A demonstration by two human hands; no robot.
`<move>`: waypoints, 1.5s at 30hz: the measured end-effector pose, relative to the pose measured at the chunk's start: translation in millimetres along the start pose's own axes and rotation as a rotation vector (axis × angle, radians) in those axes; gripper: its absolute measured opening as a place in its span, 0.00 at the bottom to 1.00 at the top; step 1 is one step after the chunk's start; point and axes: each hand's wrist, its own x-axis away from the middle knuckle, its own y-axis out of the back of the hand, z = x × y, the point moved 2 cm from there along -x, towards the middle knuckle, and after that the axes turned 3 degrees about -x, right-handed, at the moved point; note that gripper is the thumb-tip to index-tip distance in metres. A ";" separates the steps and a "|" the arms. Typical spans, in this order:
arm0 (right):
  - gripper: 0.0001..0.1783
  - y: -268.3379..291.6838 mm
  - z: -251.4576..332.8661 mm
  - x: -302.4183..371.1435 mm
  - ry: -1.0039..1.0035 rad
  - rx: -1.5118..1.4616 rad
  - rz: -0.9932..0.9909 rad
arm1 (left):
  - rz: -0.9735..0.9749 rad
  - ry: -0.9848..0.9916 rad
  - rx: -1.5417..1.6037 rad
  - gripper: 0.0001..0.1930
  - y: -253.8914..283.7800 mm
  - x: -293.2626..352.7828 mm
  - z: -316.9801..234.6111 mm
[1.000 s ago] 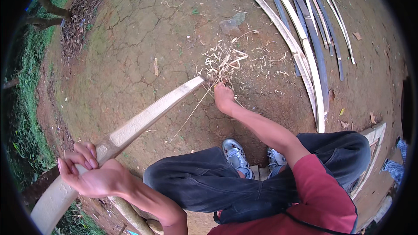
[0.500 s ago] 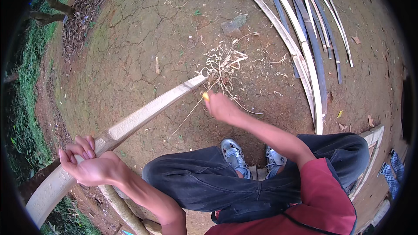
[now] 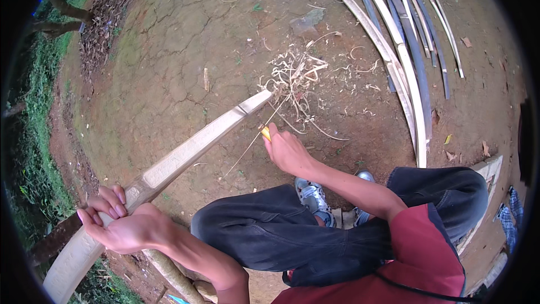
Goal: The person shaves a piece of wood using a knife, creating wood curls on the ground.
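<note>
1. I take the heap of pale shavings [image 3: 295, 76] on the bare earth [image 3: 169, 79] as my landmark.
2. The long pale strip [image 3: 191, 151] slants from the heap's lower-left edge far off to the lower left; its narrow tip lies just beside the shavings.
3. Well to the heap's lower left, I see the left grip [image 3: 129, 225] palm up with fingers curled around the strip, much as it was a second ago.
4. Below the heap, the right grip [image 3: 289, 152] is closed on a small yellow-handled tool [image 3: 266, 133]; I cannot make out its working end.
5. A second ago that grip was at the heap's lower edge; now it has drawn back toward the dark trousers [image 3: 281, 225], and the yellow shows plainly.
6. Left of the heap, a dark line [image 3: 242, 110] now crosses the strip near its tip; I could not see it a second ago.
7. Right of the heap, long dark and pale slats [image 3: 419, 79] lie bunched together.
</note>
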 end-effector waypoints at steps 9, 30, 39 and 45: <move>0.11 26.2 23.1 -3.9 -0.024 0.010 0.050 | 0.091 0.016 0.120 0.17 3.6 1.6 -2.1; 0.09 9.5 -12.0 13.4 -0.045 0.042 -0.058 | 0.071 -0.026 0.155 0.17 2.4 29.6 -19.6; 0.13 29.4 43.2 31.1 -0.072 -0.074 0.071 | 0.138 -0.027 0.197 0.17 2.1 30.0 -19.5; 0.16 25.0 1.1 4.0 -0.075 -0.093 0.140 | 0.167 -0.089 0.127 0.16 2.0 38.7 -28.2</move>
